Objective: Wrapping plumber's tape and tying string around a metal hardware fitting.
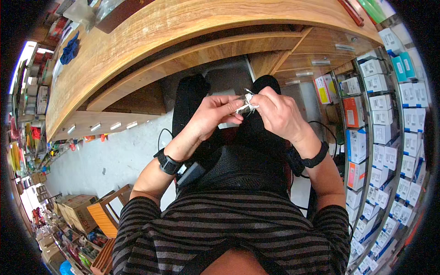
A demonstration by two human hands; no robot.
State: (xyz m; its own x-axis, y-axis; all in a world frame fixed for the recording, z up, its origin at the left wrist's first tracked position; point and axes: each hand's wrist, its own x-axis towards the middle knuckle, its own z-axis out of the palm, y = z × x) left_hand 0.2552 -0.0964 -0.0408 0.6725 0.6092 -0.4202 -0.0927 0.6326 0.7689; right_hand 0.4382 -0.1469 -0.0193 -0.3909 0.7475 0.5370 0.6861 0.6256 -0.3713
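Above my lap, my left hand and my right hand meet at a small white, frayed bundle. Thin white strands stick out of it, with a dark tip at its upper end. What exactly it is cannot be made out. My left thumb and fingers pinch its left side, where something clear or shiny also shows. The right thumb and index finger grip its right side. Both hands are raised over my dark trouser legs, just short of the wooden desk.
A dark blue cloth lies on the desk's left part. Drawers are under its right end. Shelves packed with small white boxes stand close on my right. On the left floor are a cardboard box and a wooden frame.
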